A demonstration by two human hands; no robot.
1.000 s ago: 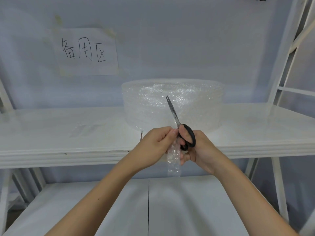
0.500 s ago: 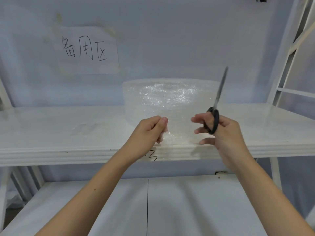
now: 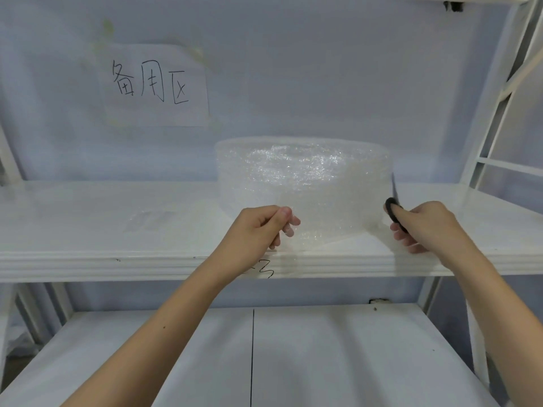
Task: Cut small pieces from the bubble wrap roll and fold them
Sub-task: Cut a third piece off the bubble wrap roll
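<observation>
Standing on its flat end on the white shelf (image 3: 88,224), the bubble wrap roll (image 3: 302,174) has its axis upright, and it sits against the back wall. A loose sheet of bubble wrap (image 3: 332,227) comes out from the roll toward the front edge of the shelf and stretches sideways between the two hands. The left hand (image 3: 258,230) pinches the left edge of this sheet between thumb and fingers. The right hand (image 3: 423,227) grips the scissors (image 3: 393,210) by the black handle; its fingers are curled round the loop. The blades point up, almost vertical, just beside the right side of the roll. They are thin and grey and hard to make out against the wall, so I cannot tell if they are apart or together. Whether the right hand also touches the sheet is not clear, because the plastic is transparent there. A paper sign (image 3: 152,83) with handwritten characters is taped on the wall, above and to the left of the roll.
</observation>
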